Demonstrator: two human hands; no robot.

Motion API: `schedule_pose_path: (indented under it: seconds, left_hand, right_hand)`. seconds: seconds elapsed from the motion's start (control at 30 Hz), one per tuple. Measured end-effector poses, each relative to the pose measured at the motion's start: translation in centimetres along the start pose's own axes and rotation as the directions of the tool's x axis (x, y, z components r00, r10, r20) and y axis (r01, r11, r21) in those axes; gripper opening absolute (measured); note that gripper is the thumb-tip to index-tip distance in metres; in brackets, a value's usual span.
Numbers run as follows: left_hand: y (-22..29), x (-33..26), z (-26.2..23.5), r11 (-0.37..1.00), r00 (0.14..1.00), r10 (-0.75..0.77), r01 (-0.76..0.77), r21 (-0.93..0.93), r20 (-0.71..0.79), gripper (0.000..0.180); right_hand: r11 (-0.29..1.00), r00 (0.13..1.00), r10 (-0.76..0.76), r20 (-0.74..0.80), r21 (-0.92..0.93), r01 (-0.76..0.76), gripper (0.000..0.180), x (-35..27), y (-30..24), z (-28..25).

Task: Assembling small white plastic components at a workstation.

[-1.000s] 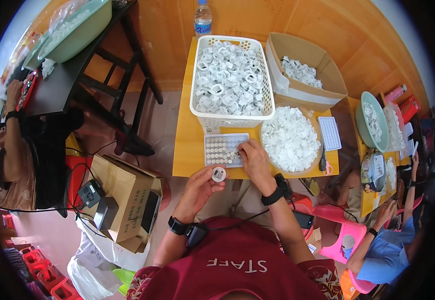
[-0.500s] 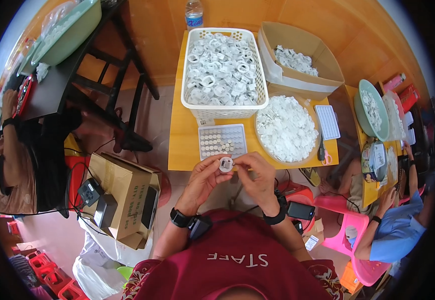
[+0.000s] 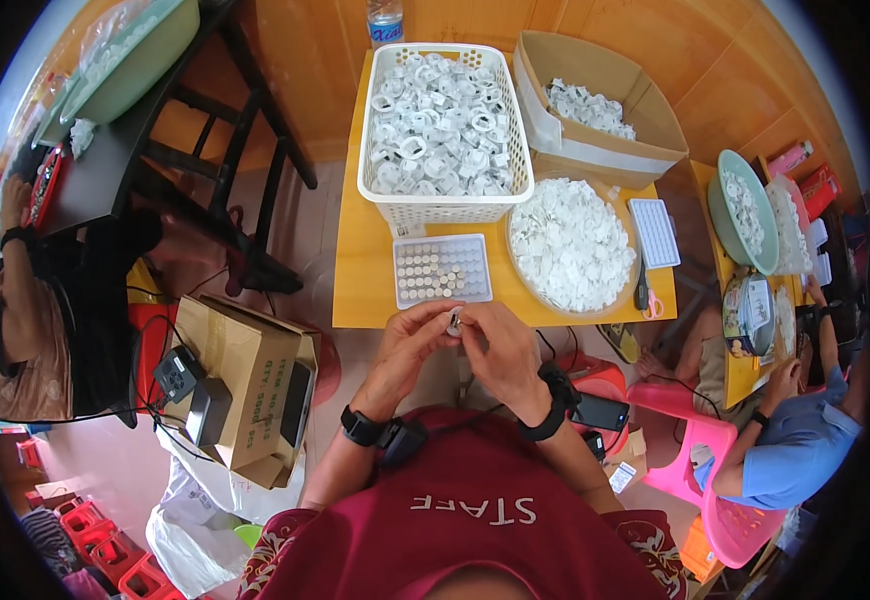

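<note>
Between my two hands, just off the table's front edge, is a small round white plastic part (image 3: 454, 324) with something dark inside. My left hand (image 3: 407, 348) pinches it from the left. My right hand (image 3: 502, 356) is closed on its right side, fingertips against it and partly covering it. Right beyond my fingers lies a shallow white tray (image 3: 473, 272) with small round pale pieces (image 3: 423, 272) standing in rows of cups. Behind it, a white perforated basket (image 3: 445, 208) is heaped with similar white plastic parts (image 3: 445, 130).
On the wooden table (image 3: 355, 275) also stand a round tub of small white pieces (image 3: 570, 245), a cardboard box (image 3: 605, 155), a white gridded tray (image 3: 653, 232) and scissors (image 3: 653, 304). Cartons (image 3: 240, 390) sit at my left. A person in blue (image 3: 795, 440) works at right, another person (image 3: 20, 320) at left.
My right hand has drawn in closer to my left, and its fingers now cover more of the white part. The part has turned from facing up to more edge-on.
</note>
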State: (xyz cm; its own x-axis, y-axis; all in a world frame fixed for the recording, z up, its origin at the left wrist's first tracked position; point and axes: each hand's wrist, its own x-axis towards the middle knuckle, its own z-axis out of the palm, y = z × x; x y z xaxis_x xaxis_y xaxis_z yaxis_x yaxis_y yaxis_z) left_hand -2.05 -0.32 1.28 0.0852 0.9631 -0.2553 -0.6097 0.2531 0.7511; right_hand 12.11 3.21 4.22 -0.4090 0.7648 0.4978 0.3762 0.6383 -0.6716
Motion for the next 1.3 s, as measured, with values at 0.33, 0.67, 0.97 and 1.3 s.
schedule_pose_path:
  seconds: [0.33, 0.67, 0.97, 1.3]
  left_hand:
    - [0.0, -0.2, -0.2, 0.999, 0.999, 0.024, -0.024, 0.023, 0.026, 0.024]
    - [-0.1, -0.2, -0.1, 1.0, 1.0, 0.013, -0.013, -0.002, 0.024, 0.024]
    - [-1.1, -1.1, -1.7, 0.991, 0.999, -0.036, 0.033, -0.127, -0.021, 0.026]
    - [-1.0, -1.3, -2.3, 0.982, 0.999, -0.035, 0.028, -0.185, -0.036, 0.025]
  right_hand:
    - [0.969, 0.983, 0.173, 0.064, 0.166, -0.182, 0.016, 0.0, 0.4, -0.3]
    - [0.975, 0.984, 0.172, 0.039, 0.134, -0.176, 0.011, -0.3, 0.5, 0.0]
    - [0.826, 0.897, 0.433, 0.086, 0.361, -0.434, 0.007, 0.3, 2.8, 0.6]
    - [0.97, 0.973, 0.226, 0.047, -0.1, -0.22, 0.008, 3.1, 6.9, 3.5]
